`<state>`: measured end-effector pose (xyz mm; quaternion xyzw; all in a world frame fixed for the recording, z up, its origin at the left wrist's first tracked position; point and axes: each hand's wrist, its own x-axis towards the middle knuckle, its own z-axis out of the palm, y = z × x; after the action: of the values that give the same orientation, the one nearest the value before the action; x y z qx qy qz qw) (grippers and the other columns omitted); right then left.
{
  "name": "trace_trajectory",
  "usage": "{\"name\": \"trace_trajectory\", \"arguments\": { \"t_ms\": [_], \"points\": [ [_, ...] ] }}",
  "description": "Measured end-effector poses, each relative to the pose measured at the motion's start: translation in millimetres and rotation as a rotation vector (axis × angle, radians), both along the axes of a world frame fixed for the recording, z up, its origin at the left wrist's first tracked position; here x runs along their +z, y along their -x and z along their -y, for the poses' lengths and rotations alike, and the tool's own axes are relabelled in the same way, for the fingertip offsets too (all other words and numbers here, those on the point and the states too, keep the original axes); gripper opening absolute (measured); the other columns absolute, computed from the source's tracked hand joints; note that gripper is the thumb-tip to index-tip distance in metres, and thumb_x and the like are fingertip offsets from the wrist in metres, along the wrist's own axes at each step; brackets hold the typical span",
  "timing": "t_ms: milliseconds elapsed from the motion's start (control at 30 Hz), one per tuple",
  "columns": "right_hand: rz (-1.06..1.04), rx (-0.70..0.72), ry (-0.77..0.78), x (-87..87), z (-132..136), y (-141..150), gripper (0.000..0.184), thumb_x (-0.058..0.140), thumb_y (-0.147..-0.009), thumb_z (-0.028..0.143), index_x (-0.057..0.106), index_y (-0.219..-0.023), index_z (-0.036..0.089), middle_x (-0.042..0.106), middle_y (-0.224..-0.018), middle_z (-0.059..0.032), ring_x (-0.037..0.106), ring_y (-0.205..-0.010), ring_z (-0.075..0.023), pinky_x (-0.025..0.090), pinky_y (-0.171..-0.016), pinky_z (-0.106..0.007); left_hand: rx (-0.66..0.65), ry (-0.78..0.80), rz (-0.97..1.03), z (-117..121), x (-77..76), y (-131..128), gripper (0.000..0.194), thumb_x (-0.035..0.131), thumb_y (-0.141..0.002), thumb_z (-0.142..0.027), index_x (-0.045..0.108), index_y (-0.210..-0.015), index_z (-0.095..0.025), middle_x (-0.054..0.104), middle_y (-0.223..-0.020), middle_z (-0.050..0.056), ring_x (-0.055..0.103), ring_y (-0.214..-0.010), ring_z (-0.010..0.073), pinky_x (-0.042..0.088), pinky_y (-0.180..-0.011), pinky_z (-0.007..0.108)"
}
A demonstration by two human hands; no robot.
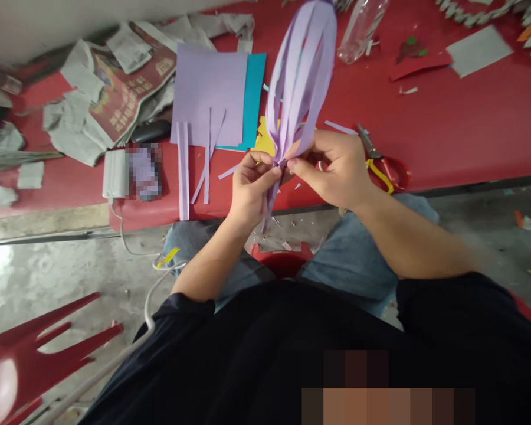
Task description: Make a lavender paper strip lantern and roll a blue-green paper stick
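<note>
I hold a bundle of lilac paper strips (301, 77) upright over the edge of a red table (460, 136). My left hand (251, 188) pinches the gathered lower ends of the strips. My right hand (334, 168) pinches the same gathered point from the right. The strips bow outward and meet again at the top. Short loose ends hang below my fingers.
On the table lie a lilac sheet with cut strips (207, 97) over a teal sheet (255, 88), red-handled scissors (383, 165), crumpled newspaper (110, 88), a clear plastic bottle (360, 26), a white power bank (114, 174) with a cable, and paper scraps. A red chair (35, 354) stands lower left.
</note>
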<state>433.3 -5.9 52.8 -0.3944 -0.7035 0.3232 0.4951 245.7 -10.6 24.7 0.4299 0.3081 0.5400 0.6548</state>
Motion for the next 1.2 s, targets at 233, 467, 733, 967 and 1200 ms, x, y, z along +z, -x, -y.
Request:
{"name": "trace_trajectory", "arguments": {
  "t_ms": [233, 467, 733, 967, 1200],
  "points": [
    [0.025, 0.196, -0.162, 6.6, -5.5, -8.5, 0.019, 0.074, -0.106, 0.051, 0.077, -0.106, 0.032, 0.079, -0.096, -0.0008, 0.076, -0.086, -0.0211, 0.069, -0.08, -0.042, 0.074, -0.018, -0.035, -0.7, -2.0, 6.2, 0.05, 0.091, -0.086, -0.062, 0.057, -0.087, -0.025, 0.064, -0.079, -0.002, 0.073, -0.074, 0.0165, 0.067, -0.078, 0.036],
    [0.061, 0.169, -0.074, 1.2, -5.3, -10.6, 0.028, 0.08, -0.1, 0.059, 0.079, -0.106, 0.032, 0.078, -0.098, -0.0022, 0.076, -0.089, -0.0256, 0.068, -0.082, -0.048, 0.148, -0.124, -0.144, -3.1, -8.9, 4.5, 0.058, 0.089, -0.085, -0.072, 0.066, -0.116, -0.028, 0.076, -0.097, 0.002, 0.081, -0.097, 0.0232, 0.068, -0.087, 0.039],
    [0.031, 0.172, 0.069, -7.1, -7.9, -10.3, 0.043, 0.084, -0.092, 0.071, 0.076, -0.097, 0.029, 0.076, -0.097, -0.0036, 0.076, -0.091, -0.0273, 0.07, -0.088, -0.052, 0.157, -0.116, -0.129, 0.3, -9.6, 3.7, 0.059, 0.087, -0.089, -0.069, 0.061, -0.126, -0.03, 0.077, -0.098, 0.001, 0.081, -0.097, 0.0223, 0.065, -0.086, 0.036],
    [-0.044, 0.169, -0.021, -10.4, -9.2, -9.4, 0.035, 0.094, -0.087, 0.06, 0.079, -0.098, 0.03, 0.074, -0.093, -0.0006, 0.076, -0.087, -0.024, 0.07, -0.086, -0.046, 0.117, -0.262, -0.008, -2.7, -19.9, -1.7, 0.06, 0.088, -0.093, -0.06, 0.054, -0.132, -0.03, 0.07, -0.102, -0.003, 0.073, -0.085, 0.0118, 0.061, -0.082, 0.027],
    [0.019, 0.097, -0.111, -8.9, -9.1, -10.0, 0.035, 0.096, -0.083, 0.058, 0.079, -0.097, 0.032, 0.076, -0.092, 0.0003, 0.075, -0.085, -0.0249, 0.07, -0.083, -0.046, 0.108, -0.332, 0.002, -10.0, -28.9, -6.4, 0.07, 0.095, -0.086, -0.059, 0.051, -0.134, -0.032, 0.064, -0.101, -0.004, 0.071, -0.088, 0.0111, 0.059, -0.085, 0.028]
  ]
}}
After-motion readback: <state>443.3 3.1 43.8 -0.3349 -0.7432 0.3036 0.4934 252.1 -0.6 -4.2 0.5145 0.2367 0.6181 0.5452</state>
